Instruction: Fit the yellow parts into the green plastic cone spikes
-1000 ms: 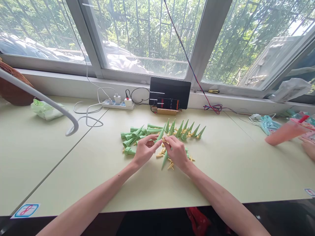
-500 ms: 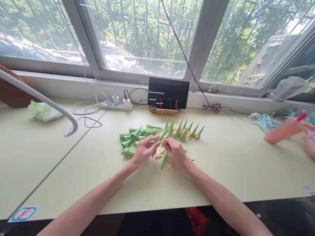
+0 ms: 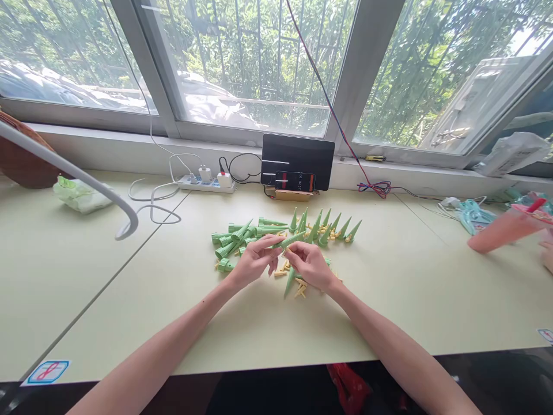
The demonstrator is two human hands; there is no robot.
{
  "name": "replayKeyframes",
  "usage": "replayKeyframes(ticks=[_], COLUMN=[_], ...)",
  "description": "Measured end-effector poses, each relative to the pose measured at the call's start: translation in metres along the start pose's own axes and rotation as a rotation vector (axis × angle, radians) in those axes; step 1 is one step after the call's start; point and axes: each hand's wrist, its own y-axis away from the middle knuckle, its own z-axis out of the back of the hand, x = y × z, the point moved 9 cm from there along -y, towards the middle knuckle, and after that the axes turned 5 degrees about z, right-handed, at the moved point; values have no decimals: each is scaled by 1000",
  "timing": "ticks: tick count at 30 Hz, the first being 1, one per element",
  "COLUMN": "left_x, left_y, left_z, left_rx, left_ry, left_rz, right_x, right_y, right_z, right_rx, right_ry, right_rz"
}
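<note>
My left hand (image 3: pixel 254 264) is closed on a green watering spike (image 3: pixel 294 239), its tip pointing up to the right. Pinched in the fingers of my right hand (image 3: pixel 311 265) is a small yellow valve (image 3: pixel 286 251), up against the spike; whether it is inserted I cannot tell. Beyond my left hand lies a pile of green spikes (image 3: pixel 225 251). Several others (image 3: pixel 315 226) stand point up at the back right, some with yellow parts at their bases. Below my hands are loose yellow valves (image 3: pixel 300 290) and one more spike (image 3: pixel 290 282) lying down.
A phone (image 3: pixel 295 181) leans on a black tablet (image 3: pixel 298 153) by the window. A power strip (image 3: pixel 207 185) with cables sits left of it. The white curved rod (image 3: pixel 99 187) reaches in at left. At right are a pink drink cup (image 3: pixel 501 230) and another person's hand (image 3: pixel 546 249).
The spike in my left hand has tilted lower toward the right, and my right hand's fingers meet it. The whole view has shifted slightly.
</note>
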Motion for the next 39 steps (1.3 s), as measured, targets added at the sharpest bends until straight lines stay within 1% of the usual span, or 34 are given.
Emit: replayKeyframes(ticks=[4,9,12,16,18,20,22,24,26,28,31,34,39], left_x=[-1,-2,-2,1,3,4,5,6,6,8,10,9,5], left_y=[-1,-1,-2,-2,-1,0,1,1,1,0,0,1,3], left_z=[-1,-3,-4,-4,-3,-3,-1,1,3,5,4,2,0], left_rx=[6,23,41,23,-5,-31,-57,-84,-107,-121,-121,-119,-134], left_ry=[7,24,45,39,6,-30,-55,-64,-59,-50,-37,-24,-31], left_rz=[22,30,16,20,45,83,121,142,141,137,146,156,170], right_x=[-9,-14,-15,-16,-16,-16,-15,-13,-8,3,19,25,27], right_y=[0,5,7,7,6,3,0,-3,-5,-4,-1,1,2], right_z=[-8,-19,-24,-24,-23,-20,-14,-7,3,11,12,11,12], right_rx=[98,228,270,289,292,265,206,115,5,-86,-135,-151,-170], right_ry=[-278,-564,-685,-725,-688,-599,-466,-313,-130,93,354,445,481], right_rz=[-173,-345,-394,-400,-394,-361,-299,-221,-119,21,198,276,329])
